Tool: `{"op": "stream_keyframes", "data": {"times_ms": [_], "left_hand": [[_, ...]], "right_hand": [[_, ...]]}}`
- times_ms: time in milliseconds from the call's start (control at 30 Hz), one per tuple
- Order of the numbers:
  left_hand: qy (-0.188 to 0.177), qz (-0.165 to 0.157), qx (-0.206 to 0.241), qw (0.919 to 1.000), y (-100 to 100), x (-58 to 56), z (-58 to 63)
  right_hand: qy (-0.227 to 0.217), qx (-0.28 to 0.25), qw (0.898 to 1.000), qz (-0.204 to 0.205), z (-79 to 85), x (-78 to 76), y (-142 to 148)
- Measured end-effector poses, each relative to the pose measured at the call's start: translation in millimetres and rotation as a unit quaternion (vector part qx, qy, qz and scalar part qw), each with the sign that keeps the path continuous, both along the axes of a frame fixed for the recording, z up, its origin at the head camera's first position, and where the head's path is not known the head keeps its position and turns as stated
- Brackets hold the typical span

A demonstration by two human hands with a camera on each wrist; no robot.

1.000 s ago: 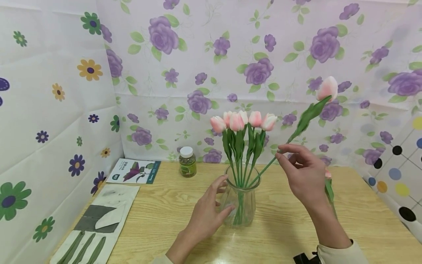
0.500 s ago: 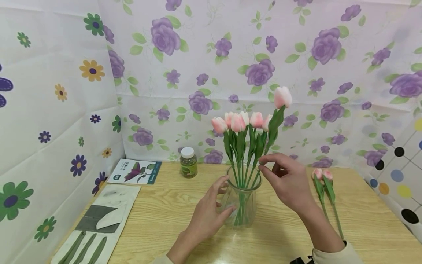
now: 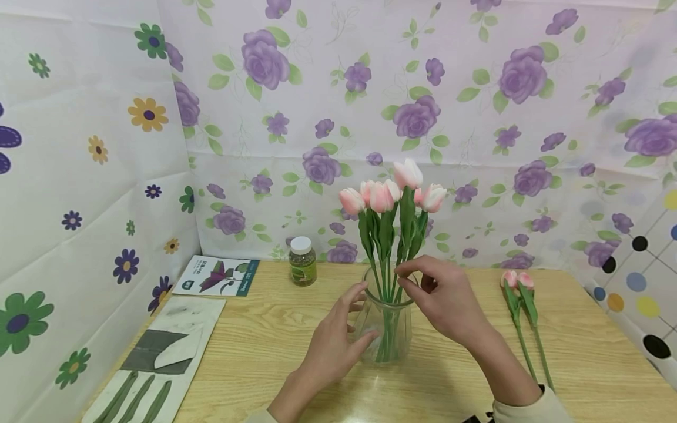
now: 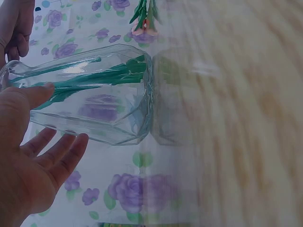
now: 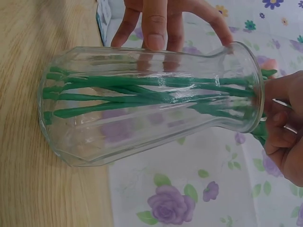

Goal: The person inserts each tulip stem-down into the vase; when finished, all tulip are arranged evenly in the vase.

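Observation:
A clear glass vase (image 3: 383, 338) stands upright on the table, holding several pink-and-white tulips (image 3: 382, 197) with green stems. My right hand (image 3: 449, 299) pinches the stem of one tulip (image 3: 408, 174) just above the rim; its bloom stands higher than the others. Through the glass, the green stems (image 5: 156, 90) show in the right wrist view. My left hand (image 3: 330, 341) rests against the vase's left side, fingers fairly straight and spread, the thumb (image 4: 35, 97) on the glass in the left wrist view.
Two more tulips (image 3: 520, 294) lie on the table to the right. Behind on the left stand a white-capped jar (image 3: 302, 267) and a printed leaflet (image 3: 214, 275). A white sheet (image 3: 195, 311) with grey and green shapes lies at the left edge. Patterned cloth (image 3: 338, 88) hangs behind.
My right hand has moved left and slightly down with the tulip, from a slant outside the vase to nearly upright among the others. The left hand has stayed at the vase.

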State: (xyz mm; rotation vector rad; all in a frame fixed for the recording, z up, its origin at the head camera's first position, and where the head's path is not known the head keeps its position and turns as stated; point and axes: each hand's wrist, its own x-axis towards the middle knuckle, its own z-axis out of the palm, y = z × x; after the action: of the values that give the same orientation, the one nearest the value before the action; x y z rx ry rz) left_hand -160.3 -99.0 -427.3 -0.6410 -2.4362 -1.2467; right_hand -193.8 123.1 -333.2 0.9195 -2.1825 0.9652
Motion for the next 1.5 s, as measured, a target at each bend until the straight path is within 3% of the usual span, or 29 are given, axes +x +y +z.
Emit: {"op": "stream_keyframes", "data": {"times_ms": [333, 900, 1267, 1500], "left_hand": [[-0.008, -0.003, 0.002, 1.0, 0.5, 0.1, -1.4], [-0.008, 0.0, 0.003, 1.0, 0.2, -0.3, -1.5], [-0.006, 0.001, 0.005, 1.0, 0.3, 0.3, -1.0], [0.0, 0.006, 0.002, 1.0, 1.0, -0.2, -1.3]], "right_hand": [[-0.043, 0.058, 0.997, -0.02, 0.2, 2.5, -2.2], [-0.033, 0.067, 0.997, -0.035, -0.3, 3.2, -2.6], [-0.023, 0.015, 0.999, -0.021, 1.2, 5.0, 12.1], [-0.059, -0.055, 0.996, -0.039, 4.1, 7.6, 38.2]]}}
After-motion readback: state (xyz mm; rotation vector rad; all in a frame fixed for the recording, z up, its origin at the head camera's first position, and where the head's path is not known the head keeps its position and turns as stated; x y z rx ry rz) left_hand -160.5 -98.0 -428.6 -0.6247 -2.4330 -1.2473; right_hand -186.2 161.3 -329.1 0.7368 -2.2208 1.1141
